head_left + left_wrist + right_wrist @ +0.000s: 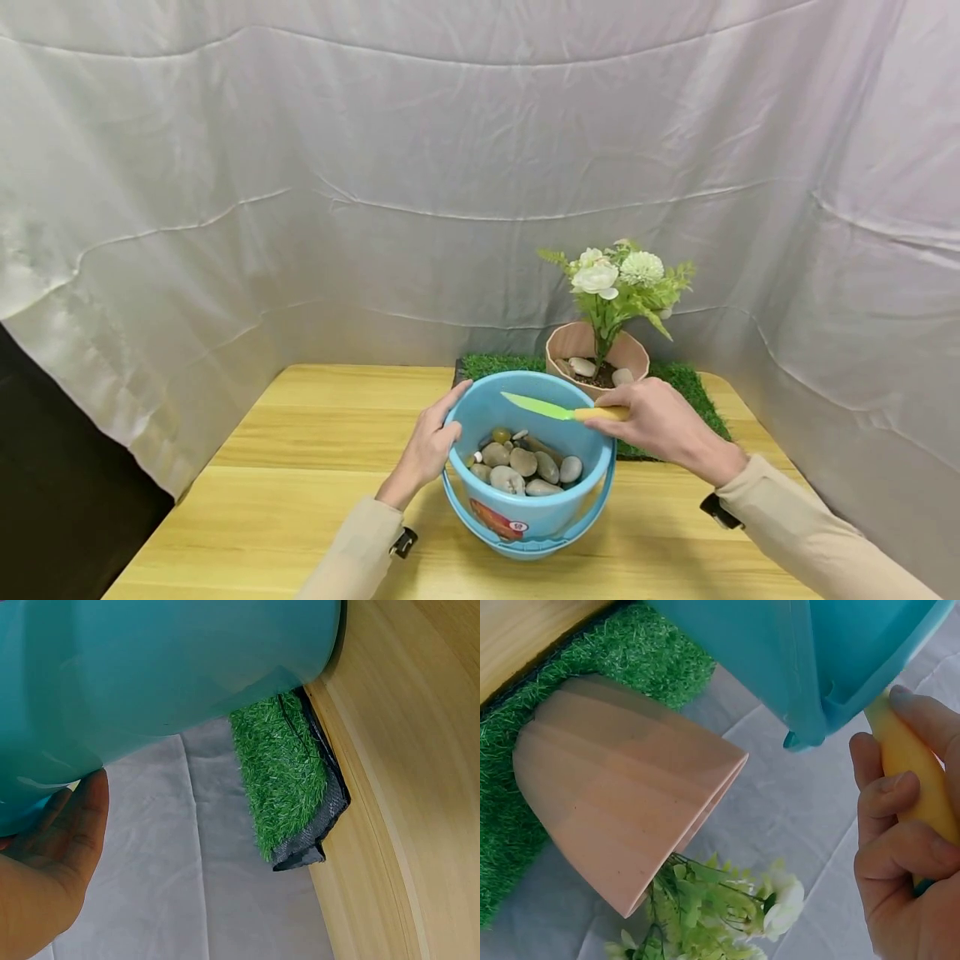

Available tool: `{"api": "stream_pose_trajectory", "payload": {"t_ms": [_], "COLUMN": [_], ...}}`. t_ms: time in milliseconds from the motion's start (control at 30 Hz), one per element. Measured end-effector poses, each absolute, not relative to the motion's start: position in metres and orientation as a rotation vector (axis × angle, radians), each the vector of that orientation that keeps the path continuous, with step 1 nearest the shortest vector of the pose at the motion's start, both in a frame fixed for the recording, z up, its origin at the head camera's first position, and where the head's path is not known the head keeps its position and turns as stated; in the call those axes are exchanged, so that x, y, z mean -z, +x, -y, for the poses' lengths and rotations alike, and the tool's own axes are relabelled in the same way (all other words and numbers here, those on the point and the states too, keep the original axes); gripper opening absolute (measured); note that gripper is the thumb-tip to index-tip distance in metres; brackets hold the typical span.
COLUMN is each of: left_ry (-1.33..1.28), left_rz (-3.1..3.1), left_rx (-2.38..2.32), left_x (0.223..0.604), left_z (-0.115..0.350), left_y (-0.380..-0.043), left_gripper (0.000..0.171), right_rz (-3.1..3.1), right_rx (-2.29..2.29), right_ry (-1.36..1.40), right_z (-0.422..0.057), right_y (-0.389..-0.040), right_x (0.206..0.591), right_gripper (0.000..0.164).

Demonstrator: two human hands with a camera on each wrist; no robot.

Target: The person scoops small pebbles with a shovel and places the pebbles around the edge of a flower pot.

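Note:
A light blue bucket (536,512) stands on the table with several smooth stones (523,462) inside it. At the bucket's left rim my left hand (429,442) grips the edge; in the left wrist view its fingers (88,817) lie against the blue wall. My right hand (667,425) holds a small trowel by its yellow handle (602,413). The trowel's pointed green blade (538,407) reaches left over the bucket's opening, above the stones. From the right wrist view, the fingers (889,795) wrap the yellow handle (911,765) beside the bucket's rim.
Behind the bucket, a pink flowerpot (562,343) with white flowers (596,277), soil and a few stones stands on a green artificial grass mat (498,364). The bucket's handle (592,512) hangs down in front. A grey curtain (450,167) surrounds the wooden table (315,475).

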State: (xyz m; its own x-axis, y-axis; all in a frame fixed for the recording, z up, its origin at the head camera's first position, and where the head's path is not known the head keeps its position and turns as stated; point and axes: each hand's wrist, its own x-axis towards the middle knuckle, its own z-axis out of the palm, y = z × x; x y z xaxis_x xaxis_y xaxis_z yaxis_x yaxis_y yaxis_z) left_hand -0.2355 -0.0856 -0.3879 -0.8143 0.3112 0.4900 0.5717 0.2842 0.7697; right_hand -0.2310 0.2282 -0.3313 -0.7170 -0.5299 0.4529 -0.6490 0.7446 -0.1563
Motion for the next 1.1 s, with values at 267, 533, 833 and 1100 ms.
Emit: {"api": "stream_pose_trajectory", "payload": {"t_ms": [267,533,833,1100], "left_ry": [-0.819,-0.829,-0.838,-0.843], "left_rz": [2.301,2.298,2.291,2.289], "left_rx": [1.546,1.556,1.566,1.568], "left_x": [0.389,0.389,0.389,0.389], "left_z": [0.086,0.086,0.086,0.087], "left_y": [-0.235,-0.236,-0.237,-0.236], "left_gripper": [0.065,0.065,0.064,0.064], "right_rz": [2.551,2.557,2.763,2.803], "right_rx": [-0.335,-0.199,-0.177,-0.045], "right_ry": [1.029,1.216,1.393,1.438], "right_z": [-0.226,-0.221,-0.207,-0.197], "right_y": [-0.229,-0.232,-0.236,-0.236], "right_x": [0.331,0.32,0.3,0.292], "right_gripper": [0.014,0.013,0.017,0.035]}}
